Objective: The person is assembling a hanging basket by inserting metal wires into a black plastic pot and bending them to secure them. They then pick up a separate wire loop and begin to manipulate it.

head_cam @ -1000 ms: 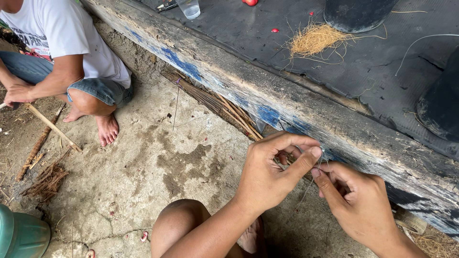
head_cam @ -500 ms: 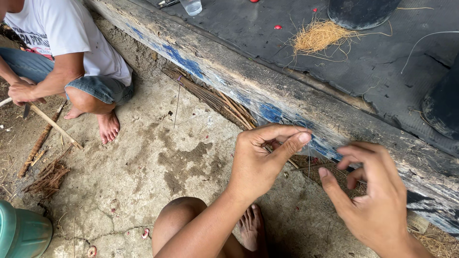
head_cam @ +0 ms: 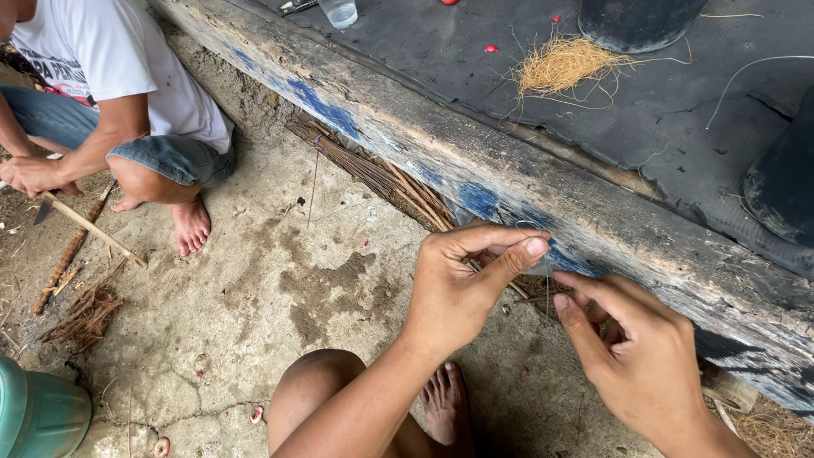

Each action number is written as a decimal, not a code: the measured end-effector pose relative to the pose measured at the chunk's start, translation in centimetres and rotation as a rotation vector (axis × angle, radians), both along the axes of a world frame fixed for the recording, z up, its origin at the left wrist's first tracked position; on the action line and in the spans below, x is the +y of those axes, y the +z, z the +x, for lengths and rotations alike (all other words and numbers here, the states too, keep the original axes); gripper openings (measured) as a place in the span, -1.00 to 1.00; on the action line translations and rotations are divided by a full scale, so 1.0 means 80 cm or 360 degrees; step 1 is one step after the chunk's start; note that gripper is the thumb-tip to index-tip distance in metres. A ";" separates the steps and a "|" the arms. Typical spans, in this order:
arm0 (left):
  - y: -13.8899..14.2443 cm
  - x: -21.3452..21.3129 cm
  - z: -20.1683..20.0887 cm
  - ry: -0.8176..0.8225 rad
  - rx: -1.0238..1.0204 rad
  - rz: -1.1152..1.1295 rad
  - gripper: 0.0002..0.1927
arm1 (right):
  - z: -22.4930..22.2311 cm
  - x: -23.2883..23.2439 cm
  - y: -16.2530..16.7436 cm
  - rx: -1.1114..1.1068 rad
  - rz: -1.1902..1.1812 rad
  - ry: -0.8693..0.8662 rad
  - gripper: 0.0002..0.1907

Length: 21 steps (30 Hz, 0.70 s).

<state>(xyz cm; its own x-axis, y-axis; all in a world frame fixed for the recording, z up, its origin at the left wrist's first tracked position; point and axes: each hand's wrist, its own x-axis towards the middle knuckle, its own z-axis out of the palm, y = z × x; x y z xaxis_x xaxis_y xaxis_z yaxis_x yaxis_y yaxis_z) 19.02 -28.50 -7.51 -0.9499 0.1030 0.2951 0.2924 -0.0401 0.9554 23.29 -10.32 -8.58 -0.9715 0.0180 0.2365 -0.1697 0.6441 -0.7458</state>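
A squatting person's left hand (head_cam: 462,288) pinches a thin thread (head_cam: 545,276) between thumb and forefinger — the strand drops just beside the fingertips toward the right hand (head_cam: 640,360), which hangs loosely open beneath it, holding nothing visible. Both work against a weathered wooden beam (head_cam: 475,161), above a bundle of brown sticks (head_cam: 381,174).

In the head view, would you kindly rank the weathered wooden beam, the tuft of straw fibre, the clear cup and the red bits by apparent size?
Largest to smallest, as they look:
1. Weathered wooden beam, crossing the whole frame.
2. Tuft of straw fibre.
3. Clear cup, though the top edge cuts it off, so its place is unsure.
4. Red bits, mere specks.
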 end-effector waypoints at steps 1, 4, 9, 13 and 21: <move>0.000 0.000 0.000 -0.0007 0.0019 0.0012 -0.85 | -0.001 0.000 0.001 0.0001 0.0015 0.0028 -0.69; -0.001 0.001 0.000 -0.0026 0.0013 0.0035 -0.85 | -0.003 0.001 0.000 0.0021 0.0039 0.0096 -0.68; 0.001 -0.001 -0.001 0.0012 -0.0009 -0.0021 -0.85 | -0.006 0.004 -0.006 -0.0203 0.0008 0.0030 -0.65; 0.005 -0.006 -0.001 0.0061 -0.0009 -0.0116 -0.87 | -0.006 0.007 -0.009 -0.0368 -0.0112 0.0048 -0.82; 0.005 -0.011 0.001 0.0059 0.0001 -0.0120 -0.87 | -0.004 0.007 -0.010 -0.0406 -0.0040 0.0126 -0.71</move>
